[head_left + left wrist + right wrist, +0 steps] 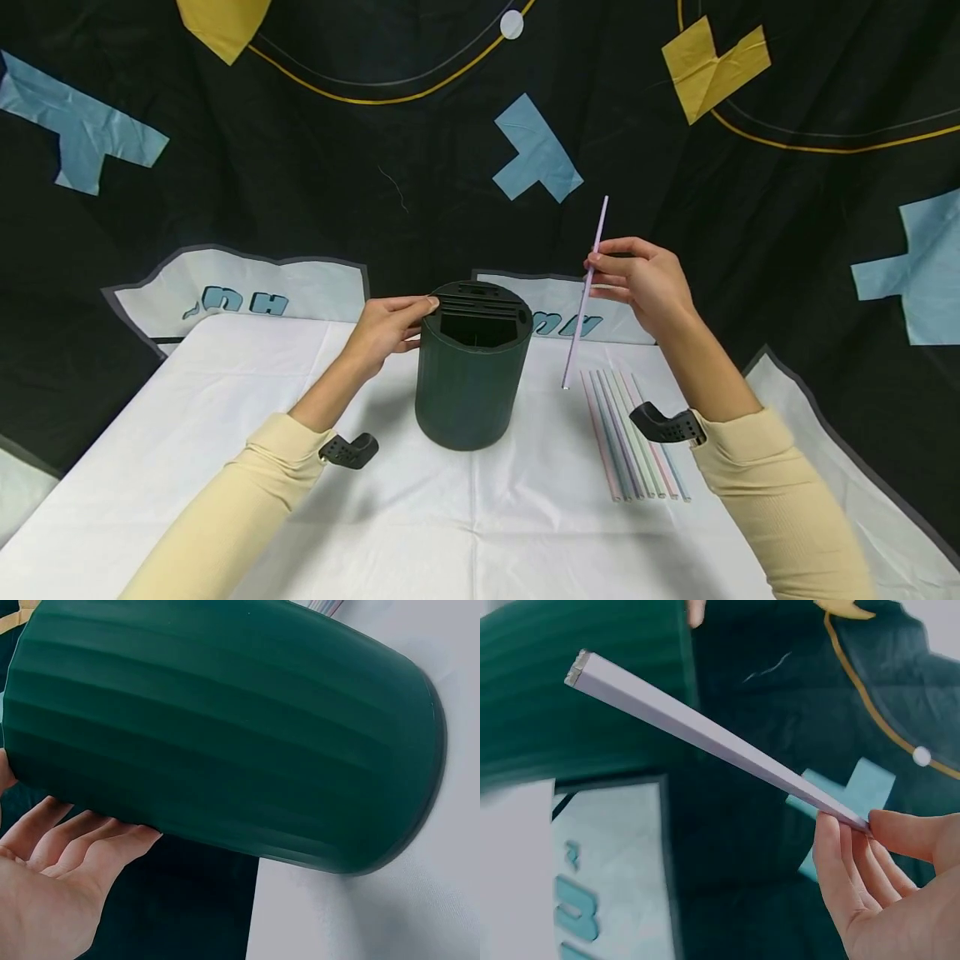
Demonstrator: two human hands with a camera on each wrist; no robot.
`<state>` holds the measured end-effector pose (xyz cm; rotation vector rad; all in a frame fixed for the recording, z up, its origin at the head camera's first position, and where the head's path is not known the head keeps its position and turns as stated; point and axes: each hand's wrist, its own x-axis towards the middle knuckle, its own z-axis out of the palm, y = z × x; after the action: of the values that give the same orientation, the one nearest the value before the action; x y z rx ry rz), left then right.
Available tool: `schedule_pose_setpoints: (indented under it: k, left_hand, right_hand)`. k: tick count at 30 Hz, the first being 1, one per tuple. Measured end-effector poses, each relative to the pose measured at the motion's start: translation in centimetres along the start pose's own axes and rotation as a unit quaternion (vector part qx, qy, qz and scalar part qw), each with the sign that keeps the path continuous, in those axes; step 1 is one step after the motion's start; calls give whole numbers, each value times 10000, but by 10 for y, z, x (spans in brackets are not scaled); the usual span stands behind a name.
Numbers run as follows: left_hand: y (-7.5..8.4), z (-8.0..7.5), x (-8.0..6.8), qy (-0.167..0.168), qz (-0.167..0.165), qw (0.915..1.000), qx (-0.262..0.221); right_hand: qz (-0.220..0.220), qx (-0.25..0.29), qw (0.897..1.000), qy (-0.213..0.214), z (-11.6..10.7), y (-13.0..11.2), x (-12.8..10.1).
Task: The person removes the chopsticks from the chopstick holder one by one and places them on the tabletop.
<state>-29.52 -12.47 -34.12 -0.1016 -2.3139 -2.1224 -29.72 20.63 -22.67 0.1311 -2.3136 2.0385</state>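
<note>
**Hands at the holder, first stick lifted off the cloth**

Both hands are working around the dark green holder point(474, 367), which is standing upright near the middle of the white cloth point(225, 500). From my remote seat I am seeing the left hand point(386, 329) steadying it: the fingertips are resting against the far-left part of its rim, fairly straight, and the left wrist view shows those fingers point(75, 847) lying along the ribbed wall rather than wrapping it. The right hand point(645, 279) is pinching a pale lilac stick point(586, 292) between thumb and fingers, holding it nearly upright to the right of the holder, its lower end hanging just above the cloth. In the right wrist view the stick point(712, 739) is showing a square-cut end pointing toward the green wall.

As I am judging progress, the work is only beginning. I am seeing no stick standing in the holder's slotted top; the large opening looks dark and I cannot see its bottom. A row of pastel sticks point(633, 437) is lying side by side on the cloth, near the right forearm, untouched. So one stick is in hand, none is visibly placed, and the row is left.

For writing, blue block lettering is showing on the white panels of the black backdrop point(420, 167) behind the table, on the far left point(232, 302) and behind the holder, but it is partly hidden and I am unable to read it. I am finding no brand or label on the holder or sticks.
</note>
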Motion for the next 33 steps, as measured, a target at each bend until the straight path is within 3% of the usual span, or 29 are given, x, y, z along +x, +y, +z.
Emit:
schedule_pose_setpoints:
  k: [9,15,22,33]
  left_hand:
    - [1,0,-1,26,-11,10000,40]
    - [1,0,-2,11,14,10000,17]
    - [-1,0,0,-11,32,10000,21]
    - [0,-1,-1,14,6,10000,47]
  right_hand:
    - [556,-733,9951,-361,-30,50,5]
    - [1011,-814,9905,-448,-41,87,6]
    - [1396,-873,9852,-484,-45,132,4]
    - [1505,-1324,9788,-428,-39,185,-1]
